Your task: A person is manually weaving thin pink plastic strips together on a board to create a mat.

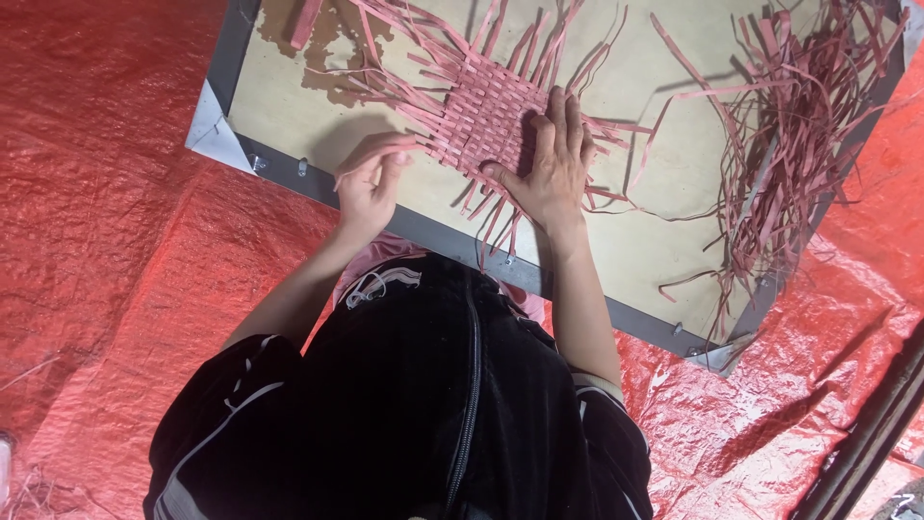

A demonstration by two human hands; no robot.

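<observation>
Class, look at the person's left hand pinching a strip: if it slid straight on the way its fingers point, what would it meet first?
Probably the woven pink mat: the left hand points toward its near edge, holding a strip leading there.

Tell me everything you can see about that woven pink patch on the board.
The woven patch is a small, roughly square mat of flat pink strips, like thin cane or paper, crossed over and under each other. Loose strip ends fan out from all its sides. It lies flat and slightly skewed on a pale board with a grey frame. The right hand presses flat on its right edge; the left hand pinches a strip at its left side.
</observation>
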